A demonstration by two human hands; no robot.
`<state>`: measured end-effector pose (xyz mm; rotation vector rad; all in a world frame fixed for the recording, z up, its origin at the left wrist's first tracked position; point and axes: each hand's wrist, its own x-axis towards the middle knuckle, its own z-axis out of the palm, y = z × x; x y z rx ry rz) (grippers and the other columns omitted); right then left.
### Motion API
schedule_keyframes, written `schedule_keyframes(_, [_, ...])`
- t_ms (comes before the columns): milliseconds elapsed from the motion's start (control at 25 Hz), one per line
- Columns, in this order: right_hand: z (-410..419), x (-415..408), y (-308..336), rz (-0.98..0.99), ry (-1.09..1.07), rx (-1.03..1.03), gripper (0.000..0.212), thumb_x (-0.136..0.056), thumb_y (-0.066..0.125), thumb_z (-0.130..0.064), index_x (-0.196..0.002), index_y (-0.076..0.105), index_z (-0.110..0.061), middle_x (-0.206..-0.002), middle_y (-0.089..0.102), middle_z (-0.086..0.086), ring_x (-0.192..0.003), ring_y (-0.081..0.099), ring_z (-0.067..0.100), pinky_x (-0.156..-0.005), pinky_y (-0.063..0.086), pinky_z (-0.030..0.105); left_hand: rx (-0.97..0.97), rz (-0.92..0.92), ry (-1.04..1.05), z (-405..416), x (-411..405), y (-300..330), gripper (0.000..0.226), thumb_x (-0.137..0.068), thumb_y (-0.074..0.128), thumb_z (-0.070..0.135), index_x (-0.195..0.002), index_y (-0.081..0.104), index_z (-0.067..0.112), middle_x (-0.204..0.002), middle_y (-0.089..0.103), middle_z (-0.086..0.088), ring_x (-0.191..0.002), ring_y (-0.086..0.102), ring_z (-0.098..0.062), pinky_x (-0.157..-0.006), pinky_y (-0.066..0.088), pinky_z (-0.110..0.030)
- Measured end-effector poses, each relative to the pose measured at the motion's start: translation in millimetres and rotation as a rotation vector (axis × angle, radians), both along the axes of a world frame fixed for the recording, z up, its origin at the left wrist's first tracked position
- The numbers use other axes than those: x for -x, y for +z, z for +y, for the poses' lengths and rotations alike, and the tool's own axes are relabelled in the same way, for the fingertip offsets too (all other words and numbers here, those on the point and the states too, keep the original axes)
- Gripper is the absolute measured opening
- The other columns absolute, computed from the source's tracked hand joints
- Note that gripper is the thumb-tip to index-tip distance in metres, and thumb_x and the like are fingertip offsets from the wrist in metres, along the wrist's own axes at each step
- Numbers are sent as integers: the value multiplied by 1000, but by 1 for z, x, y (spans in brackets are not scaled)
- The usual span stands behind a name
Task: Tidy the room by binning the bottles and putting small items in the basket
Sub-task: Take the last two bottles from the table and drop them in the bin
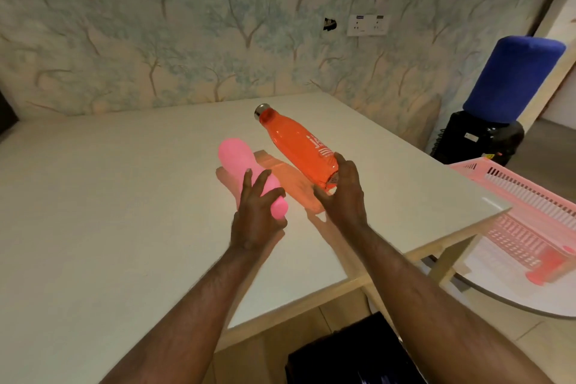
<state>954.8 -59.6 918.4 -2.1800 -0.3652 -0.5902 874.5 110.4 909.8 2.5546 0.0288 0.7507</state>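
A pink bottle (pixel 237 159) is tilted just above the white table (pixel 109 196), with my left hand (pixel 257 212) wrapped around its lower end. Beside it, an orange bottle (pixel 299 143) with a silver cap leans away from me; my right hand (pixel 343 193) grips its base. Both bottles cast coloured shadows on the tabletop near its right half. A pink slatted basket (pixel 530 206) stands off the table's right corner, and something pink lies inside it.
A black bin (pixel 352 355) sits on the floor below the table's front edge, between my forearms. At the right rear stands a black water dispenser (pixel 477 140) topped by a blue-covered jug (pixel 514 78). A wallpapered wall runs behind the table.
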Motion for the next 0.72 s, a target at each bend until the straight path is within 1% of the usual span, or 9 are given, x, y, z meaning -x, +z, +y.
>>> schedule_keyframes(80, [-18,5,6,-55,-39,-41,81,-78,79,-30,-143,33,-17,-132,47,10,-118,51,22,-89,49,34,-14,-66,-33,-16,5,8,52,-63,86,15,-111,68,21,-149,43,-6,-144,23,-34,-94,43,-63])
schedule_keyframes(200, [-59,16,12,-130,-94,-102,81,-77,80,-29,-142,34,-16,-132,47,9,-116,46,9,-89,46,24,-36,-164,-81,-51,16,24,48,-63,85,13,-108,68,19,-148,43,-6,-144,22,-34,-100,37,-52])
schedule_keyframes(240, [-74,21,13,-147,-117,-133,80,-77,79,-30,-142,34,-17,-132,46,8,-116,42,4,-90,45,24,-39,-203,-104,-64,21,28,48,-63,85,12,-107,68,18,-148,43,-7,-144,22,-34,-101,34,-48])
schedule_keyframes(320, [-109,33,14,-180,-180,-203,80,-78,78,-30,-142,33,-18,-134,44,8,-118,37,1,-93,48,28,-32,-278,-157,-93,31,36,46,-64,83,14,-107,68,16,-148,43,-8,-143,23,-35,-104,28,-48])
schedule_keyframes(400, [-149,47,11,-187,-264,-294,80,-79,77,-29,-144,31,-20,-138,41,8,-119,36,1,-94,51,33,-20,-344,-220,-126,41,42,42,-66,81,15,-106,68,14,-147,44,-10,-143,24,-37,-108,24,-50])
schedule_keyframes(480, [-188,62,7,-169,-362,-392,81,-79,77,-28,-145,29,-22,-141,39,7,-123,38,6,-95,52,36,-8,-399,-292,-158,51,46,37,-68,78,14,-103,68,11,-146,45,-13,-142,25,-39,-111,26,-47])
schedule_keyframes(600, [-246,88,-5,-158,-479,-481,83,-79,75,-31,-146,27,-22,-146,37,7,-132,38,16,-100,48,33,-14,-451,-392,-207,68,47,33,-71,77,15,-103,69,8,-143,47,-16,-140,27,-42,-113,28,-45])
schedule_keyframes(720, [-295,120,-20,-170,-546,-573,85,-77,74,-39,-145,28,-21,-147,36,6,-134,40,19,-100,49,29,-42,-503,-506,-250,85,42,33,-74,76,18,-105,69,7,-141,48,-20,-138,29,-45,-116,25,-40])
